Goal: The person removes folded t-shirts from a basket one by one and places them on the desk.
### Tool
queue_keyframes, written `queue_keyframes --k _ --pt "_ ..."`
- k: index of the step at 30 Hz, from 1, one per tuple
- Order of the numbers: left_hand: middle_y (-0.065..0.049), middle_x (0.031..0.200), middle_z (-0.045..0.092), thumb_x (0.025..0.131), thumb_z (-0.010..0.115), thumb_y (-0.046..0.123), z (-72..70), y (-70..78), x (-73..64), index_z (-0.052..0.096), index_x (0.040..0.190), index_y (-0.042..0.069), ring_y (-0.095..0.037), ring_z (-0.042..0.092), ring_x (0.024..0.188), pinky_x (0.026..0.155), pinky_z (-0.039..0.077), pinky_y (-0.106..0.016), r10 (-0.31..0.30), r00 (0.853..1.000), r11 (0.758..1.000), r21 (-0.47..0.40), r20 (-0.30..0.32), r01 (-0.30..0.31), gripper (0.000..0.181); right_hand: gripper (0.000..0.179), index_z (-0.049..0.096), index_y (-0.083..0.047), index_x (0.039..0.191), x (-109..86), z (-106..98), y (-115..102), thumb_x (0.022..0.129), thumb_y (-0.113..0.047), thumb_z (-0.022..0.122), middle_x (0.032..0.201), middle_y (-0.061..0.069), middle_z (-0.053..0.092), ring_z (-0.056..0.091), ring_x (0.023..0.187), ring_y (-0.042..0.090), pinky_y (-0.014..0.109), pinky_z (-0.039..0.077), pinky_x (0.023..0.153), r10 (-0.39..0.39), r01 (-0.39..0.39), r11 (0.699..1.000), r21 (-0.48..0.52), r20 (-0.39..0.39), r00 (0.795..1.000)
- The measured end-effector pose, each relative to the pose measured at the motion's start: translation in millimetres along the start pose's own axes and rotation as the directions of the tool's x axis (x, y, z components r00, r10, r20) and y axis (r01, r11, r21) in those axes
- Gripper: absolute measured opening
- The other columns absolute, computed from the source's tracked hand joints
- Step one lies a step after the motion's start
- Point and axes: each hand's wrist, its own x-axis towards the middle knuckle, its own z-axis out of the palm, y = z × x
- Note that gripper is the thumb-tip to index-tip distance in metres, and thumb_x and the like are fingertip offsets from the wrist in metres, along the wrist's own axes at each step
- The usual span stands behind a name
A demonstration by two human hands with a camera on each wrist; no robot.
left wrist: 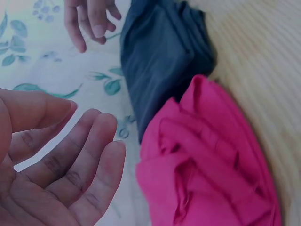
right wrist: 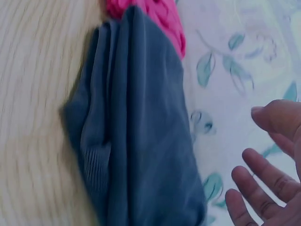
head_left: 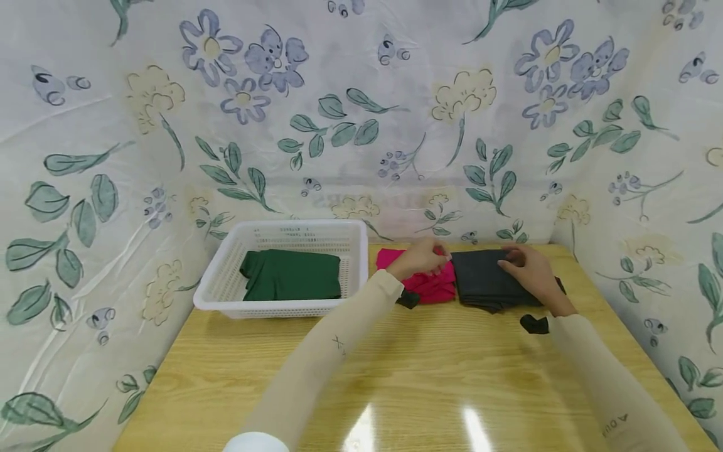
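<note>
A folded dark grey garment (head_left: 480,279) lies at the back right of the table, and a crumpled bright pink garment (left wrist: 202,165) lies against its left side. My left hand (head_left: 423,256) hovers over the pink cloth, fingers loosely bent, with nothing between them in the left wrist view. Above the right part of the grey garment is my right hand (head_left: 531,270); its fingers are spread and hold nothing in the right wrist view. A folded dark green garment (head_left: 294,275) lies inside a white plastic basket (head_left: 364,263) to the left.
The wooden table (head_left: 350,370) reaches back to a wall sheet (head_left: 361,157) printed with flowers, which also hangs at both sides. Dark straps (head_left: 534,324) hang at my wrists. The basket's raised rim stands left of the pink garment.
</note>
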Motion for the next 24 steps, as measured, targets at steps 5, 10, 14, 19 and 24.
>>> queue_keyframes --k 5,10,14,19,24 --pt "-0.018 0.096 0.07 0.103 0.063 0.012 -17.9 -0.8 -11.4 0.07 0.103 0.004 -0.034 0.071 0.085 0.083 0.059 -0.052 0.015 0.999 1.0 -0.001 -0.031 -0.015 0.01 0.043 0.058 0.0 0.14 5.6 9.7 -20.3 0.102 -0.018 0.067 0.125 0.029 0.064 0.067 0.099 0.04 0.057 0.054 0.083 -0.065 0.064 0.997 0.036 0.021 0.998" --pt "-0.017 0.096 0.069 0.104 0.062 0.011 -35.7 -1.7 -23.5 0.07 0.107 0.003 -0.033 0.071 0.086 0.084 0.058 -0.052 0.034 0.999 0.999 -0.021 -0.007 -0.034 0.012 0.041 0.059 -0.001 0.139 11.6 18.5 -40.7 0.102 -0.016 0.068 0.122 0.027 0.066 0.068 0.1 0.041 0.057 0.054 0.083 -0.105 0.104 0.992 0.07 0.015 0.994" --pt "-0.024 0.101 0.069 0.104 0.061 0.01 -50.3 -2.5 -34.1 0.069 0.111 0.0 -0.042 0.07 0.095 0.083 0.059 -0.047 0.048 0.999 0.999 -0.011 0.014 -0.048 0.015 0.041 0.059 0.0 0.139 17.1 25.2 -54.7 0.102 -0.016 0.067 0.124 0.028 0.064 0.067 0.103 0.043 0.058 0.055 0.085 -0.128 0.124 0.985 0.117 0.028 0.991" --pt "-0.028 0.106 0.069 0.105 0.06 0.013 -70.5 -10.1 -50.8 0.068 0.111 0.001 -0.032 0.071 0.086 0.081 0.06 -0.043 0.072 0.997 0.997 0.039 0.002 -0.072 0.016 0.042 0.058 -0.002 0.14 22.9 35.9 -72.4 0.103 -0.018 0.066 0.128 0.027 0.062 0.067 0.105 0.041 0.057 0.055 0.086 -0.135 0.125 0.981 0.147 0.059 0.989" --pt "-0.019 0.1 0.072 0.105 0.06 0.015 -88.3 -23.8 -69.6 0.069 0.111 0.004 -0.03 0.071 0.086 0.078 0.06 -0.04 0.063 0.998 0.995 0.083 -0.028 -0.06 0.015 0.041 0.058 -0.003 0.14 25.0 51.5 -91.3 0.102 -0.013 0.066 0.127 0.026 0.063 0.066 0.103 0.04 0.056 0.055 0.086 -0.16 0.146 0.973 0.179 0.064 0.985"
